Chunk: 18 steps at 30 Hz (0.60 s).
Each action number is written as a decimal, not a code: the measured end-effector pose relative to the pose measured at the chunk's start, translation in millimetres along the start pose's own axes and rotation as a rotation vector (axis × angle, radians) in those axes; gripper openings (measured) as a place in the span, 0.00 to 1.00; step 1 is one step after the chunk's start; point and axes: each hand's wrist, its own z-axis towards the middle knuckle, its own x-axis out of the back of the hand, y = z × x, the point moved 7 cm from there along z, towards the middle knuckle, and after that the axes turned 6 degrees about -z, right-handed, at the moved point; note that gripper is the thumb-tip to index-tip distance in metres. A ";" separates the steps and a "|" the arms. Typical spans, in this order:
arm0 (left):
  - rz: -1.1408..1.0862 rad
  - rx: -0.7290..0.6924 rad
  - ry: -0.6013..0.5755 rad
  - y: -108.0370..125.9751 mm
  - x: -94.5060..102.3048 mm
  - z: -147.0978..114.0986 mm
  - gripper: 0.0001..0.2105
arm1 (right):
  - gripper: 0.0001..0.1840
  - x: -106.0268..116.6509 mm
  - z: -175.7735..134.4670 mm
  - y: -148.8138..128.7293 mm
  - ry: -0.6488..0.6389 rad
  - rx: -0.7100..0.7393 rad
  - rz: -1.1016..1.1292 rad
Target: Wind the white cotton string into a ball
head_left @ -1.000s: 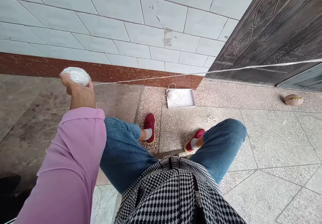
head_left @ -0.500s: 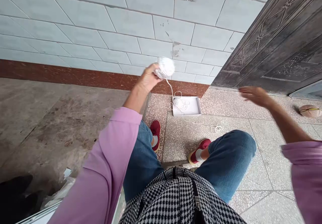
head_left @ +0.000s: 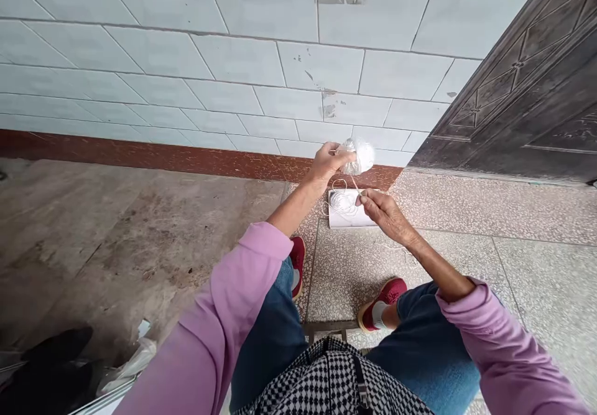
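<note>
A white ball of yarn point(head_left: 360, 157) is held up in front of the wall by my left hand point(head_left: 328, 165), whose fingers grip its left side. Just below and to the right, my right hand point(head_left: 386, 214) pinches the yarn strand point(head_left: 355, 185) that runs down from the ball. Under both hands a shallow white box point(head_left: 351, 219) lies on the floor. Loose loops of white yarn point(head_left: 342, 202) are heaped in its left part, some spilling over the edge. My right hand covers the box's right end.
A pale tiled wall point(head_left: 242, 66) with a red-brown skirting rises ahead, and a dark carved door point(head_left: 536, 85) stands at the right. My red shoes point(head_left: 389, 293) are on the speckled floor near the box. Dark shoes point(head_left: 58, 346) and plastic wrapping point(head_left: 130, 365) lie at the lower left.
My right hand has come in from the far right and now pinches the strand below the ball. My left hand, still holding the ball, has shifted right and slightly down in view.
</note>
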 end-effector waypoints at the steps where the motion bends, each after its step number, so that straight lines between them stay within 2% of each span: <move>1: 0.102 -0.034 0.036 0.3 2.7 1.8 0.27 | 0.30 8.3 -3.9 -9.7 0.022 0.043 -0.037; 3: 0.274 -0.079 0.044 -0.8 0.9 3.2 0.27 | 0.28 36.0 -8.1 -23.5 0.107 0.098 -0.069; 4: 0.316 -0.067 0.006 -4.0 -4.2 2.6 0.27 | 0.26 54.5 -9.0 -25.0 0.179 0.103 -0.069; 7: 0.206 0.097 -0.260 -21.4 -36.3 -9.0 0.28 | 0.24 107.3 -12.0 -6.2 0.407 0.067 -0.070; 9: 0.027 0.210 -0.473 -28.8 -65.3 -25.7 0.30 | 0.25 123.4 -13.3 20.2 0.464 0.017 -0.089; 11: -0.130 0.291 -0.617 -31.5 -89.4 -42.1 0.31 | 0.25 119.6 -13.3 49.0 0.425 -0.055 -0.114; 13: -0.229 0.337 -0.671 -33.1 -104.5 -51.6 0.30 | 0.25 103.9 -15.0 70.3 0.364 -0.106 -0.124; 16: -0.251 0.317 -0.616 -36.3 -110.4 -47.7 0.32 | 0.22 75.9 -23.3 79.8 0.280 -0.134 -0.148; 18: -0.157 0.237 -0.483 -38.1 -102.5 -34.4 0.34 | 0.20 59.0 -30.8 74.3 0.164 -0.142 -0.192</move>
